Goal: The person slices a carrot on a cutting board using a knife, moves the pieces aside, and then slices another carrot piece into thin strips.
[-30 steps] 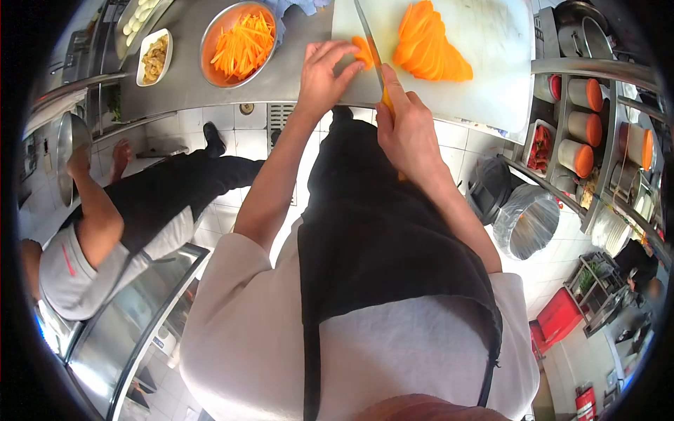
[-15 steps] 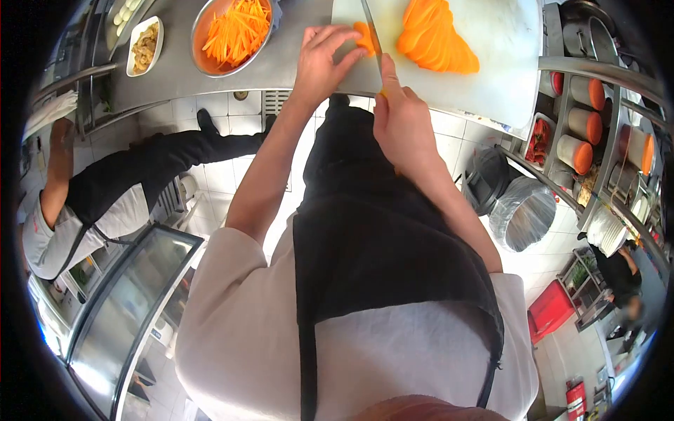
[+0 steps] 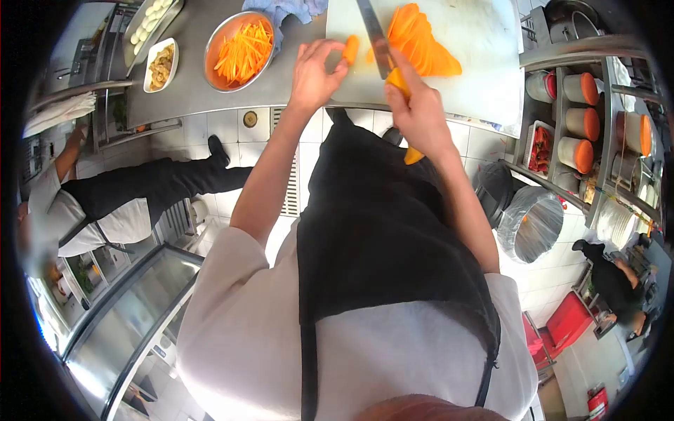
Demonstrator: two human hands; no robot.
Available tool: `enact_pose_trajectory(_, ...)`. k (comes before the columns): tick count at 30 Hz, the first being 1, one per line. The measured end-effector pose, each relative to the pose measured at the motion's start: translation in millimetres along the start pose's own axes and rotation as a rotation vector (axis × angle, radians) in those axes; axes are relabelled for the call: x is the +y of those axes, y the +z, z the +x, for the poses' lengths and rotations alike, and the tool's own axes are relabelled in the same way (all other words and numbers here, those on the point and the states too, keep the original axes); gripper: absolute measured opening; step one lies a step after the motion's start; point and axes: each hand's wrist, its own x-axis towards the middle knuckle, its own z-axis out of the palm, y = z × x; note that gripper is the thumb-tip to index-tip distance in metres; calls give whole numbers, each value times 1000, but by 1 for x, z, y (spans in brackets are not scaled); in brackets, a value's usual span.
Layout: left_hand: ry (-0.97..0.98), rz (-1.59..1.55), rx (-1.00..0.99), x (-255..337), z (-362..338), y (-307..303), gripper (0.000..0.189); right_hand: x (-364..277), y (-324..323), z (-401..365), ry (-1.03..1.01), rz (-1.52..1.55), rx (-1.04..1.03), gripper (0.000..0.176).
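My right hand (image 3: 423, 116) is closed around the yellow handle of a kitchen knife (image 3: 375, 31). Its blade points away from me over the white cutting board (image 3: 484, 77). At the board's left edge, the fingertips of my left hand (image 3: 314, 78) hold a small carrot piece (image 3: 350, 50), which stands apart from the blade. To the right of the knife lies a fanned row of thin orange carrot slices (image 3: 425, 49). A metal bowl (image 3: 210, 59) contains carrot strips (image 3: 244, 52), left of my left hand.
A blue cloth (image 3: 291, 10) lies behind the bowl. Further left are a white dish (image 3: 173, 76) of brownish food and a tray (image 3: 167, 19) of pale oval items. A lined bin (image 3: 530, 224) and shelved containers (image 3: 579, 123) stand right. Another person (image 3: 119, 196) is at left.
The knife has moved away from the carrot piece and tilted, with its yellow handle now showing. My left hand stays at the piece. The view has shifted slightly.
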Motion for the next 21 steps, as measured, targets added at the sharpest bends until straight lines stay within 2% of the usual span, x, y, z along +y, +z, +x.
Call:
enact_pose_trajectory(2, -100, -28, 18, -7, -1, 5, 28, -1, -16, -3, -21, 31, 57, 53)
enact_pose_trajectory(3, -153, -43, 24, -10, -2, 6, 29, -5, -27, -5, 30, 1, 51, 52)
enact_pose_trajectory(5, -146, 85, -57, 3, 5, 3, 29, -11, -51, -6, 131, -57, 35, 50)
enact_pose_trajectory(6, -143, 146, -99, 10, 9, 2, 29, -4, -58, -6, 112, -84, 60, 49)
enact_pose_trajectory(9, -178, 182, -288, 19, 23, -1, 29, 3, -78, -8, 127, -40, 136, 48)
enact_pose_trajectory(13, -155, 174, -378, 2, 37, -1, 31, 16, -100, -12, 210, -40, 178, 48)
enact_pose_trajectory(15, -158, 181, -416, 0, 45, -4, 31, 25, -110, -15, 219, -122, 224, 47)
enact_pose_trajectory(17, -57, 138, -279, 4, 45, -7, 28, 30, -120, -17, 253, -228, 263, 47)
enact_pose_trajectory(18, -3, 113, -211, 8, 44, -8, 26, 46, -125, -16, 202, -363, 300, 46)
enact_pose_trajectory(21, -112, 186, -354, 39, 44, -9, 21, 62, -135, -19, 82, -543, 324, 47)
